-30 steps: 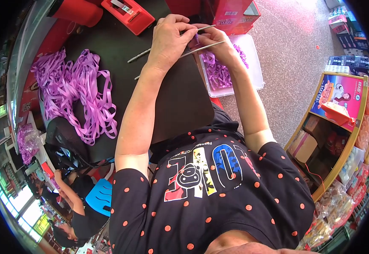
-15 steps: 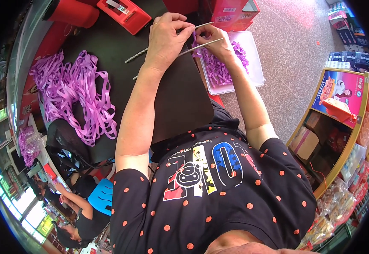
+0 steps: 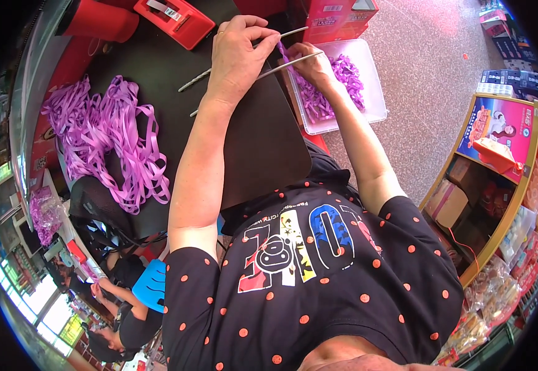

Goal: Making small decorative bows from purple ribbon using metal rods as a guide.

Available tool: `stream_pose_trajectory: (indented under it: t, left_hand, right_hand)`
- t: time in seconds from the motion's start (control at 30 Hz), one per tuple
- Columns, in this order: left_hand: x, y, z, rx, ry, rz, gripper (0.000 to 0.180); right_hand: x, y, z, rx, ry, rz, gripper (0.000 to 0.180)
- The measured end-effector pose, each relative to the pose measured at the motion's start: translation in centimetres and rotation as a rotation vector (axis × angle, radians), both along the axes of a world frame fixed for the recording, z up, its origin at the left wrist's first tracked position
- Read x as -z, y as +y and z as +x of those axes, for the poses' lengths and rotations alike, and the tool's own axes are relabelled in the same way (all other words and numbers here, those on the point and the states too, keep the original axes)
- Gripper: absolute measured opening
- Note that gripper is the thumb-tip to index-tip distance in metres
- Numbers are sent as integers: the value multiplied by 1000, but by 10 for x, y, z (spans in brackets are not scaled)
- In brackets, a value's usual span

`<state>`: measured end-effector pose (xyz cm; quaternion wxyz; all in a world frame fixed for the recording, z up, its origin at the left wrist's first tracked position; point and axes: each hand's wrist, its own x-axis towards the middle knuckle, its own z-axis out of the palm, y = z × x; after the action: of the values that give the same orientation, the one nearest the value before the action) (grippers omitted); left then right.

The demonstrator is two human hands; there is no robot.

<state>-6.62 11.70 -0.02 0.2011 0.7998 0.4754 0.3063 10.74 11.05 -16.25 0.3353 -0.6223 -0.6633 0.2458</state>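
My left hand [image 3: 239,59] is closed in a pinch, thumb against forefinger, on the upper end of a twisted purple ribbon [image 3: 282,51]. Below and to the right, my right hand [image 3: 313,67] reaches over the edge of a clear plastic bin, its fingers closed around the ribbon's lower part and partly hidden. Two thin metal rods [image 3: 193,80] run slantwise past the hands; one crosses over my right fingers, and both pass behind my left hand. Inside the bin [image 3: 375,93] lies a heap of short purple ribbon pieces [image 3: 348,80].
A large tangle of purple ribbon [image 3: 111,133] covers the left of the dark table [image 3: 262,142]. A red tape dispenser [image 3: 179,21] and red boxes [image 3: 337,25] stand at the far side. To the right is a wooden cabinet [image 3: 510,204]. At lower left sits another person [image 3: 130,324].
My right hand has dropped slightly away from the left, so more of the twisted ribbon shows between them. The left keeps its pinch.
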Motion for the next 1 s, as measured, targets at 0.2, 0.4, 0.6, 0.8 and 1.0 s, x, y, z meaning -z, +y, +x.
stream_pose_trajectory:
  t: [0.2,0.4,0.6,0.8,1.0]
  left_hand:
    - [1,0,0,1,2,8,18]
    - [2,0,2,0,-63,13,15]
    - [-2,-2,3,-13,-4,-14,17]
    - [-2,-1,2,-2,0,-5,17]
    - [-2,-1,2,0,-17,-12,17]
  right_hand:
    - [29,-15,9,20,164,-240,26]
    - [-33,-12,2,-22,422,65,31]
    - [-87,-8,-5,-294,837,-155,32]
    - [-88,-6,-11,-201,607,-80,27]
    - [-62,-8,-6,-92,349,35,25]
